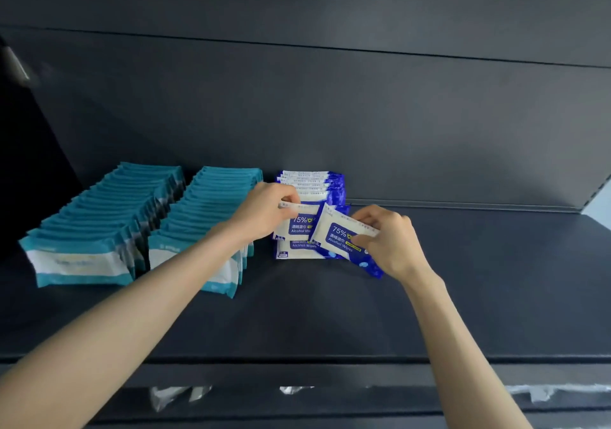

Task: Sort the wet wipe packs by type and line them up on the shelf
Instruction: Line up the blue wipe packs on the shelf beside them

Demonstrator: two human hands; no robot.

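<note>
Two long rows of teal-and-white wipe packs stand on the dark shelf (330, 312): one row at the far left (99, 226), a second row (205, 217) beside it. To their right runs a shorter row of blue-and-white alcohol wipe packs (314, 183). My left hand (264, 210) pinches the top edge of a blue alcohol pack (299, 225) at the front of that row. My right hand (386, 240) holds another blue alcohol pack (337, 240), tilted, just in front and to the right of the row.
The shelf's dark back wall (363, 124) rises behind the rows. Bare shelf surface stretches to the right of the blue row. Below the shelf's front lip (297, 362), crumpled clear plastic (172, 394) shows on a lower level.
</note>
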